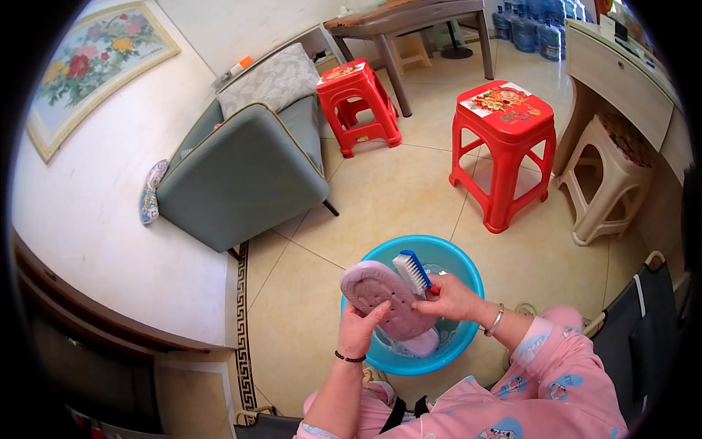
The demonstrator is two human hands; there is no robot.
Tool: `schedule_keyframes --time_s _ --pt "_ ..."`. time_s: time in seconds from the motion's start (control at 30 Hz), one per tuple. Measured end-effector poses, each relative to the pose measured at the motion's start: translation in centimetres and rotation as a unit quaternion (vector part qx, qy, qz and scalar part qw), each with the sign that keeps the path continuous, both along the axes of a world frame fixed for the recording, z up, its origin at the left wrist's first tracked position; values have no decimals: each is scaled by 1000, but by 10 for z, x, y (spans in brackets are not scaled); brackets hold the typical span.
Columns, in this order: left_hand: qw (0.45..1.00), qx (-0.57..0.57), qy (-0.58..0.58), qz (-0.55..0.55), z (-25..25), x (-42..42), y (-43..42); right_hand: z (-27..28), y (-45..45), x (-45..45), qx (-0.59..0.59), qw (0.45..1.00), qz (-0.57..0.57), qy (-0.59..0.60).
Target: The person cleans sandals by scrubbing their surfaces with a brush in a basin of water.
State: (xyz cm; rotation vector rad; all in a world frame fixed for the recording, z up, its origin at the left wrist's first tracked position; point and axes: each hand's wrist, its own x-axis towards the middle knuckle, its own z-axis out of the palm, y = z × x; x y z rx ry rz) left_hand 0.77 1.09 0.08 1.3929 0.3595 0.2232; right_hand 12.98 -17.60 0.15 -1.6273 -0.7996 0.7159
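Observation:
A pinkish-purple slipper (380,296) with small holes is held sole-up above a blue basin (472,267). My left hand (356,331) is closed on its near left side, the thumb pressed across the sole. My right hand (455,298) grips a scrub brush (413,272) with a blue back, white bristles and a red part at the handle. The right fingertips also touch the slipper's right edge. A paler purple piece (422,342) shows below the slipper; I cannot tell whether it belongs to it. Water with some suds lies in the basin.
Two red plastic stools (504,121) stand on the tiled floor beyond the basin. A grey-green sofa (241,175) is at the left, and a beige stool (610,175) sits under a desk (621,66) at the right. Blue water bottles (537,33) stand at the back.

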Motion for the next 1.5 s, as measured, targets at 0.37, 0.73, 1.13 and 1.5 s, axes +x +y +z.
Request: schedule_keyframes --time_s 0.37,0.73,1.13,1.5 --pt "992 84 -11 -96 13 -12 20 -28 4 1 0 991 -29 -129" --pt "991 114 -71 17 2 -13 18 -25 5 -8 -90 975 -141 -148" --pt "982 174 -77 -2 6 -11 9 -17 4 -17 26 964 -141 -224" --pt "978 192 -80 -4 8 -7 0 -6 0 -25 35 989 -99 -101"
